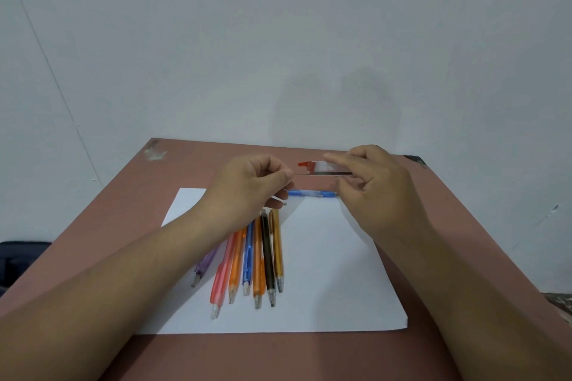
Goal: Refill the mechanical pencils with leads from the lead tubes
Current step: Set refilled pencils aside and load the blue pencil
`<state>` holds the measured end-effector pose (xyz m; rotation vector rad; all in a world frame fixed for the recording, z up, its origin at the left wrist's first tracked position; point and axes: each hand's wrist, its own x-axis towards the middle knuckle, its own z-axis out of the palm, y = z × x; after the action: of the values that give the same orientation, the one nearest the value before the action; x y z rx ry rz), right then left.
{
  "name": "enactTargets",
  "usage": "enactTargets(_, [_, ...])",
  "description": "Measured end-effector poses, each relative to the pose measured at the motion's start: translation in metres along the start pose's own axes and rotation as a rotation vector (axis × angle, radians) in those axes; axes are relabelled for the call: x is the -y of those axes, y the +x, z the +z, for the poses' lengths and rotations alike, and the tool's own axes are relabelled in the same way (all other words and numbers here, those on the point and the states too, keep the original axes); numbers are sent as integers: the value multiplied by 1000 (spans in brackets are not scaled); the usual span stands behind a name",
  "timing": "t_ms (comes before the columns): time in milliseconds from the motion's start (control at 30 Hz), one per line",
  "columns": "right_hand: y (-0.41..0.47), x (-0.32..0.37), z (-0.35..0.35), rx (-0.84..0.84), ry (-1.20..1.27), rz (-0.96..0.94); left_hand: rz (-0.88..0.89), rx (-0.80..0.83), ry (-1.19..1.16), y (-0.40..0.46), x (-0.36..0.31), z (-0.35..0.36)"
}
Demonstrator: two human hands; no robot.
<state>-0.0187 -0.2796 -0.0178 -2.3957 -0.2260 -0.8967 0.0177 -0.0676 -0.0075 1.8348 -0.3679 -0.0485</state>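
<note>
My right hand (376, 185) holds a clear lead tube (328, 168) with a red cap, level above the far part of the table. My left hand (247, 187) pinches a thin lead (298, 174) that pokes out of the tube's capped end, and a small pale part shows under its lower fingers. A blue mechanical pencil (312, 194) lies crosswise on the table under the tube. Several mechanical pencils (250, 260), purple, pink, orange, blue, black and gold, lie side by side on a white sheet (325, 281), tips toward me.
The brown table (278, 356) stands against a pale wall. Its far corners carry tape scraps (154, 153). A dark object (18, 260) sits beyond the table's left edge. To the right of the pencils, the white sheet is bare paper.
</note>
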Motion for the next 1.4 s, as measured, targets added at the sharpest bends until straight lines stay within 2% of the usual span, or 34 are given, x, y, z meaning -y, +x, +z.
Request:
enactTargets(533, [0, -6, -1, 134, 28, 127, 188, -115, 186, 1, -1, -15])
enactTargets(767, [0, -2, -4, 177, 61, 183, 190, -165, 201, 3, -2, -21])
enactTargets(1000, [0, 3, -6, 196, 142, 295, 167, -227, 137, 8, 2, -27])
enactTargets(1200, [0, 11, -2, 219, 366, 421, 133, -277, 48, 10, 2, -30])
enactTargets(1400, [0, 16, -1, 284, 315, 420, 116, -277, -1, 12, 4, -31])
